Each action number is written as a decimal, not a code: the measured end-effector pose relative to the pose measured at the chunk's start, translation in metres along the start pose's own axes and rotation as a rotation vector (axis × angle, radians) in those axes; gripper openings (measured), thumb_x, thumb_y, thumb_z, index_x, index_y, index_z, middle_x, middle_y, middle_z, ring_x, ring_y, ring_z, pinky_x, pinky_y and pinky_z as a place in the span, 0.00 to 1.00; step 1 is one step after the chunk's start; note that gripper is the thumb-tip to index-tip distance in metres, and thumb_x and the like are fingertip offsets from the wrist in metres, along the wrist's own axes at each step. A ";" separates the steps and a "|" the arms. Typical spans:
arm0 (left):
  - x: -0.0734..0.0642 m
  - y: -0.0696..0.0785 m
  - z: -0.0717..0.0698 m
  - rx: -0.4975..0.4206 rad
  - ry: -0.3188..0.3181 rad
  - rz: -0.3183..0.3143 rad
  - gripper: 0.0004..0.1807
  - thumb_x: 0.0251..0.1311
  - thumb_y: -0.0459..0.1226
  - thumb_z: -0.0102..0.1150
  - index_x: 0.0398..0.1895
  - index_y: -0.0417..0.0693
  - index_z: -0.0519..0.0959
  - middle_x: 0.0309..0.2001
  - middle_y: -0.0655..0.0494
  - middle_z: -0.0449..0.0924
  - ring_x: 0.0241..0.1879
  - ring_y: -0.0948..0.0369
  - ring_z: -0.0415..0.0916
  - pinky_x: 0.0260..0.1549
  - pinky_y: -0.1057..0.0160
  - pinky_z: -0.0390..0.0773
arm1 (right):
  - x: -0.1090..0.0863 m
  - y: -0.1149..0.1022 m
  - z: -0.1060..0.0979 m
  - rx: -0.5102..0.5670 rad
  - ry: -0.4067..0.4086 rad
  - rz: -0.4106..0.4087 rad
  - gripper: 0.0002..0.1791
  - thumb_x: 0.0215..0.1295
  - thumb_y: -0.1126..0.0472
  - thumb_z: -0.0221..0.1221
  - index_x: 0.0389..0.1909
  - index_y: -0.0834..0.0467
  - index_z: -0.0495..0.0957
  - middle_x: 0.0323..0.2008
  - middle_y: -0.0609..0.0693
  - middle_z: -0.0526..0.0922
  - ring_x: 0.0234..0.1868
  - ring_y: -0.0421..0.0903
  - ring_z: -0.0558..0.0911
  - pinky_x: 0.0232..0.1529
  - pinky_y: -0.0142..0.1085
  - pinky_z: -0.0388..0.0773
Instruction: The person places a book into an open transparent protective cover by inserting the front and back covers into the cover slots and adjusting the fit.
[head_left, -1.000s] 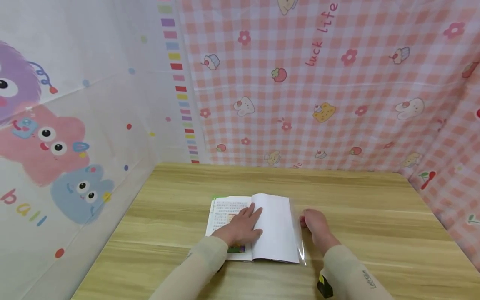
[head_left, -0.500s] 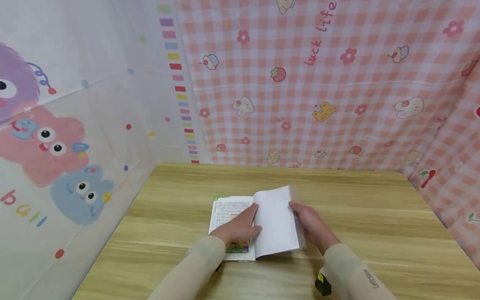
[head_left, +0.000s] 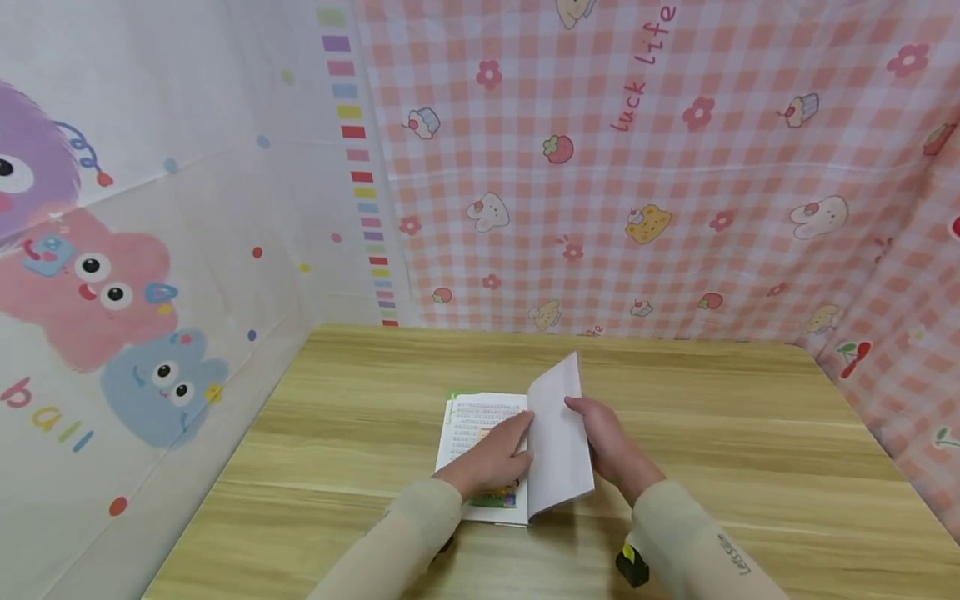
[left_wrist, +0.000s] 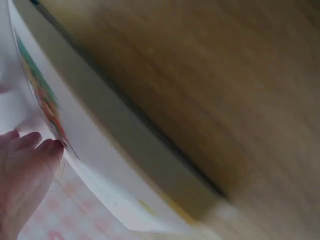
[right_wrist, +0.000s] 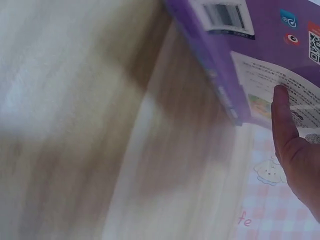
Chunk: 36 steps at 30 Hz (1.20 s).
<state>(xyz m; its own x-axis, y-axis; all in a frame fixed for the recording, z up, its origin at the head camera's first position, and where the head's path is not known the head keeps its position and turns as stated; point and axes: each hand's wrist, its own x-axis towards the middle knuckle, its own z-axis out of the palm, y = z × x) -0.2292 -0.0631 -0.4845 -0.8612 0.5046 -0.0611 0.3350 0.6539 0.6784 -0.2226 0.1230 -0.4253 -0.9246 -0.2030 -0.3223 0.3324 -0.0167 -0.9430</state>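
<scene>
An open book (head_left: pixel 558 442) lies on the table, its printed pages with a colour picture to the left. Its blank white right side is raised at a slant. My left hand (head_left: pixel 491 458) rests on the left page beside the spine, fingers extended; the left wrist view shows its fingertips (left_wrist: pixel 52 147) by the picture. At the raised outer edge, my right hand (head_left: pixel 615 446) grips the back cover, a digit over the white inner side. From the right wrist view, the purple outside (right_wrist: pixel 270 35) of that cover shows a barcode, with a finger (right_wrist: pixel 282 110) against it.
The wooden table (head_left: pixel 360 417) spreads around the book on all sides. A pink checked cloth (head_left: pixel 600 183) hangs behind it, and a white cartoon-printed cloth (head_left: pixel 225 250) closes the left side. A small black device (head_left: pixel 632 567) sits under the right sleeve.
My right hand has moved left onto the book's back cover and raised it from nearly flat to a steep slant. The book and my left hand have shifted slightly right.
</scene>
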 end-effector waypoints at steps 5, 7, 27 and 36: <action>0.002 0.003 0.000 0.027 0.087 0.029 0.20 0.68 0.38 0.57 0.60 0.39 0.73 0.48 0.50 0.77 0.49 0.56 0.73 0.52 0.58 0.73 | 0.001 -0.010 0.006 -0.139 0.073 -0.084 0.31 0.68 0.66 0.42 0.71 0.70 0.57 0.56 0.68 0.74 0.48 0.54 0.79 0.44 0.41 0.78; 0.002 0.003 0.000 -0.012 0.091 0.023 0.16 0.67 0.37 0.58 0.56 0.41 0.76 0.41 0.54 0.78 0.42 0.60 0.74 0.46 0.61 0.74 | 0.002 -0.014 0.011 -0.172 0.096 -0.116 0.31 0.68 0.65 0.44 0.72 0.69 0.59 0.56 0.68 0.74 0.49 0.55 0.78 0.44 0.41 0.78; -0.007 0.010 -0.047 -0.759 0.340 -0.243 0.35 0.73 0.57 0.45 0.47 0.29 0.81 0.33 0.48 0.84 0.25 0.61 0.81 0.24 0.60 0.83 | 0.001 0.017 0.033 -0.533 0.090 -0.268 0.24 0.66 0.56 0.62 0.61 0.59 0.76 0.46 0.55 0.80 0.45 0.50 0.79 0.45 0.47 0.78; -0.012 -0.007 -0.047 -0.647 0.142 -0.296 0.21 0.73 0.39 0.41 0.37 0.31 0.81 0.23 0.55 0.79 0.21 0.64 0.76 0.22 0.66 0.76 | 0.001 0.031 0.027 -0.959 0.067 -0.283 0.29 0.65 0.57 0.63 0.66 0.63 0.73 0.59 0.64 0.75 0.56 0.60 0.77 0.57 0.55 0.73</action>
<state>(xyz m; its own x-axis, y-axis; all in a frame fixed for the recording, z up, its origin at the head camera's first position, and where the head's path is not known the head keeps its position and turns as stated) -0.2391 -0.1007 -0.4542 -0.9369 0.2509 -0.2435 -0.1755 0.2648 0.9482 -0.2083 0.0961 -0.4529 -0.9649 -0.2575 -0.0516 -0.1648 0.7467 -0.6444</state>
